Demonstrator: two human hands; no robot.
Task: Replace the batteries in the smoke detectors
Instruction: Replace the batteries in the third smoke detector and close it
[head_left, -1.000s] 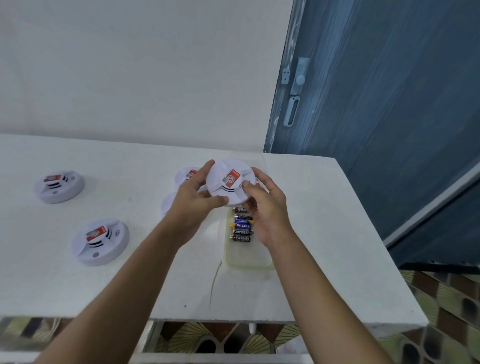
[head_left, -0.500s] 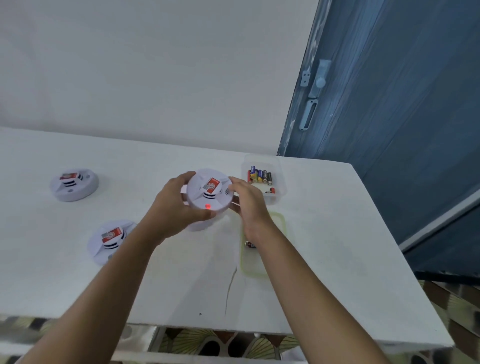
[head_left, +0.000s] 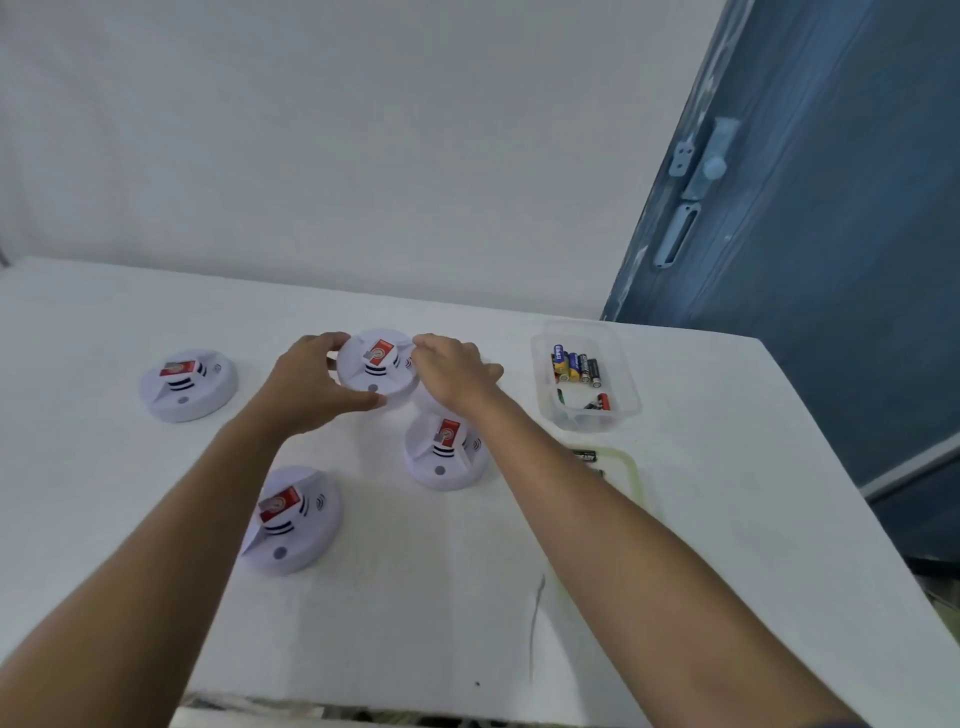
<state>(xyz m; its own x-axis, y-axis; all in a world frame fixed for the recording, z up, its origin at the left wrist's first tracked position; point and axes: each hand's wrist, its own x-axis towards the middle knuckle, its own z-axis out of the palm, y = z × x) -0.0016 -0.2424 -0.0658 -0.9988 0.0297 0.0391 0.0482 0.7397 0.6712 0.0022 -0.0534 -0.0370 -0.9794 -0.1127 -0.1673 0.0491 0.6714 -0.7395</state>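
Note:
A white round smoke detector (head_left: 376, 369) with a red label is at the back middle of the white table (head_left: 701, 519), low over its surface. My left hand (head_left: 311, 384) grips its left rim with thumb and fingers. My right hand (head_left: 452, 374) holds its right rim with curled fingers. Three more detectors of the same kind lie on the table: one far left (head_left: 187, 384), one near left (head_left: 291, 519), one in the middle (head_left: 444, 452) under my right wrist. A clear tub (head_left: 626, 384) at the right holds several batteries (head_left: 574, 364).
A clear lid (head_left: 631, 473) lies in front of the tub with a black battery (head_left: 584, 456) on it, partly hidden by my right forearm. A blue door (head_left: 831, 234) stands at the right. The table's front edge is close to me.
Both hands carried the detector from above the lid to the left and down toward the back of the table. Its red light, lit half a second ago, is off.

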